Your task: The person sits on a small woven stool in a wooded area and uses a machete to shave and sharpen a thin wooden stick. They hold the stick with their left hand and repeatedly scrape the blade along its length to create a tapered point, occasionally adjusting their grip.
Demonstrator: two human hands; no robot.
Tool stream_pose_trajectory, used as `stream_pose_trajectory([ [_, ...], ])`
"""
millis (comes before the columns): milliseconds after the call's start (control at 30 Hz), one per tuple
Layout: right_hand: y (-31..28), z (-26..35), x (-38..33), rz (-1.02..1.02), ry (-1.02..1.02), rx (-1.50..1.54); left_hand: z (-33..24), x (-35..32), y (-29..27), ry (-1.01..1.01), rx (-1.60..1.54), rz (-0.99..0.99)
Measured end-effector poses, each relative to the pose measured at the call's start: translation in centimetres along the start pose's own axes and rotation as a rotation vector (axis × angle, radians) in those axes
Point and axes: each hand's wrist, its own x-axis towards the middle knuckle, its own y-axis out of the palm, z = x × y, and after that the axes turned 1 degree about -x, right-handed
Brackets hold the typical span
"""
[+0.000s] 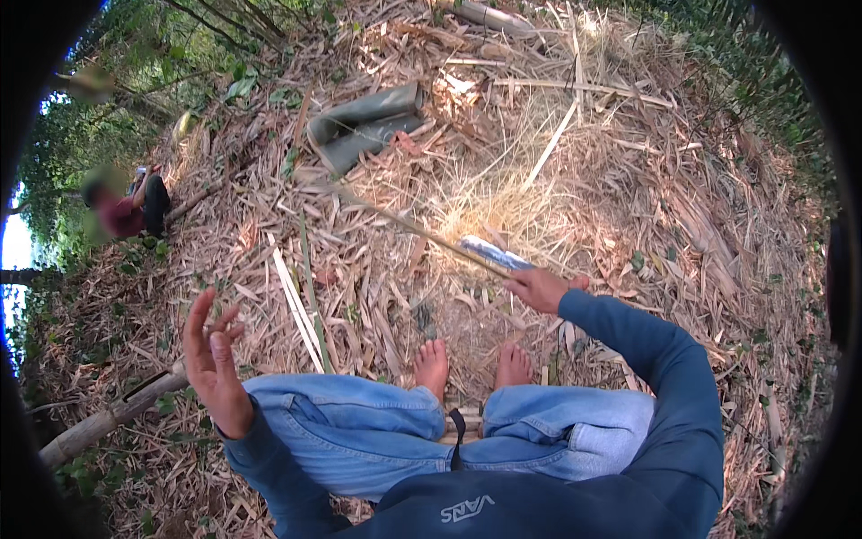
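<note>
My right hand (539, 289) is closed, its fingers wrapped round the near end of a long, thin bamboo strip (422, 232). That strip reaches away to the upper left, and its far end is blurred. Right beside the fingers shows a shiny, silvery-blue, blade-like thing (496, 252); whether the same hand also grips it I cannot tell. My left hand (215, 366) is raised above my left thigh, holding nothing, with its fingers apart. Pale split strips (298, 310) and a green strip (312, 292) lie on the ground between the hands.
Dry leaves and straw (503, 211) cover the ground. Beyond the strip lie two dark green rubber boots (368, 121). A thick bamboo pole (112, 420) is at the left, near my left hand. My bare feet (432, 366) are in front. Another person (135, 211) sits at the far left.
</note>
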Motion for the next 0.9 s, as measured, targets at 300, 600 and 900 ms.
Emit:
stream_pose_trajectory([
  [300, -4.1, 2.0, -3.7, 0.267, 0.581, 0.703, 6.9, 0.1, -1.3, -0.399, -0.367, 0.497],
  [600, -8.8, 13.2, -0.8, 0.152, 0.231, 1.195, 25.8, -19.6, 15.9, -0.445, 0.135, 1.494],
  [900, -8.7, 21.5, -0.8, 0.154, 0.183, 1.242, 18.0, -7.9, 11.6, -0.369, -0.134, 0.99],
])
